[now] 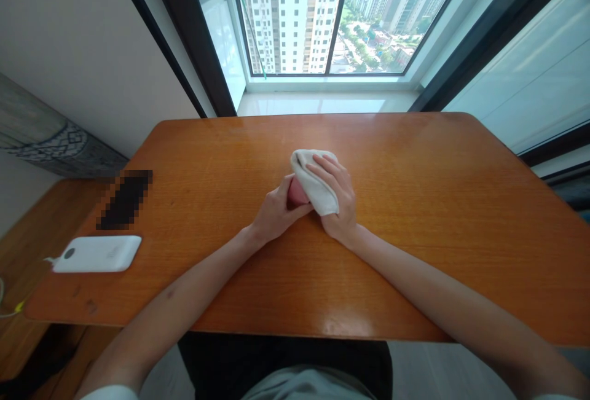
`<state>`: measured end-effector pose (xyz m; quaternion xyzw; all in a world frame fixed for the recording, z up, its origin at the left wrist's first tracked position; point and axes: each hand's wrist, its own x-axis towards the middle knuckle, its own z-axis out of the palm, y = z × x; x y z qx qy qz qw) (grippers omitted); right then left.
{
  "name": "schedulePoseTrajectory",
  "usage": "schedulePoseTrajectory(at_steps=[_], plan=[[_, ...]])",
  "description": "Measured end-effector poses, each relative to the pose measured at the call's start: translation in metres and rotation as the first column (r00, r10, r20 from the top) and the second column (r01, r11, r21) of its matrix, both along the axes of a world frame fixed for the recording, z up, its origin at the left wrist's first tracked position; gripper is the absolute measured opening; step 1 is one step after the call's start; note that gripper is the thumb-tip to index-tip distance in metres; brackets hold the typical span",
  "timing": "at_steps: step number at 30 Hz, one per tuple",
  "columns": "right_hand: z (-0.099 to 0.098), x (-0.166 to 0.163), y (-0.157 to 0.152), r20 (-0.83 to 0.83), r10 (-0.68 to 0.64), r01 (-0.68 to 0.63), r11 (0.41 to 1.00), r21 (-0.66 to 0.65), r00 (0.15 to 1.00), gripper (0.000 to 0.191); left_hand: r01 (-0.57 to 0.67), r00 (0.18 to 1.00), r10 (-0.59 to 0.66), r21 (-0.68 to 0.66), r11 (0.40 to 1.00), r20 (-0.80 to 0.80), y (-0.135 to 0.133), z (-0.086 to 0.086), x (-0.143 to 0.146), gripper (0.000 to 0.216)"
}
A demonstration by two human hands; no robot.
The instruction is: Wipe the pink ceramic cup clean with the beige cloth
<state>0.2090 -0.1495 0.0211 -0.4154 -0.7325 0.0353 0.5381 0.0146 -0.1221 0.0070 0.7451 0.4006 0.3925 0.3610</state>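
Centrally, both hands meet at one spot: the left hand (275, 211) grips a pink object (297, 193) from its left side, thumb and fingers closed around it; the right hand (340, 194) holds a white cloth (314, 182) against it from the right, fingers laid long across the fabric, thumb not visible. Key relation: pink object sits between the hands, directly in the left, its right part under the cloth. Its long axis cannot be told, being mostly covered; the cloth runs slantwise, far-left to near-right. Whether the object touches the table (428, 228) or is just above it: unclear.

Pose: forearms converge from the near edge in a V, left wrist fairly straight, right hand angled forward and leftward.

Outward: bare wood around the hands; well apart, toward the left edge, a white flat device (99, 254) and, beyond it, a pixelated dark patch (124, 200); past the far edge, a window (295, 19)
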Motion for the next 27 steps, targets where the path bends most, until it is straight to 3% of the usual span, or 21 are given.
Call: schedulePoseTrajectory(at_steps=[3, 9, 15, 21, 27], plan=[[-0.0018, 0.0021, 0.0052, -0.099, -0.044, 0.039, 0.998, -0.048, 0.994, 0.049, -0.004, 1.000, 0.004, 0.016, 1.000, 0.003, -0.0013, 0.0058, 0.0018, 0.068], [-0.0008, 0.0011, -0.0039, 0.170, 0.051, -0.068, 0.993, 0.095, 0.984, 0.055, 0.007, 1.000, -0.007, -0.031, 1.000, 0.002, 0.0004, -0.0039, -0.0011, 0.053], [-0.0010, 0.0033, 0.0029, -0.047, -0.043, 0.042, 0.999, -0.035, 0.998, 0.050, -0.009, 1.000, 0.009, 0.008, 1.000, -0.002, -0.0021, 0.0044, 0.0008, 0.067], [-0.0002, 0.0013, -0.0038, 0.180, 0.053, -0.071, 0.993, 0.094, 0.982, 0.054, 0.007, 1.000, -0.007, -0.046, 0.999, -0.006, -0.0004, -0.0035, -0.0012, 0.049], [0.0007, 0.0019, 0.0032, -0.054, -0.034, 0.032, 0.999, -0.032, 0.998, 0.049, -0.013, 1.000, 0.013, 0.021, 1.000, -0.006, -0.0020, 0.0053, 0.0019, 0.066]])
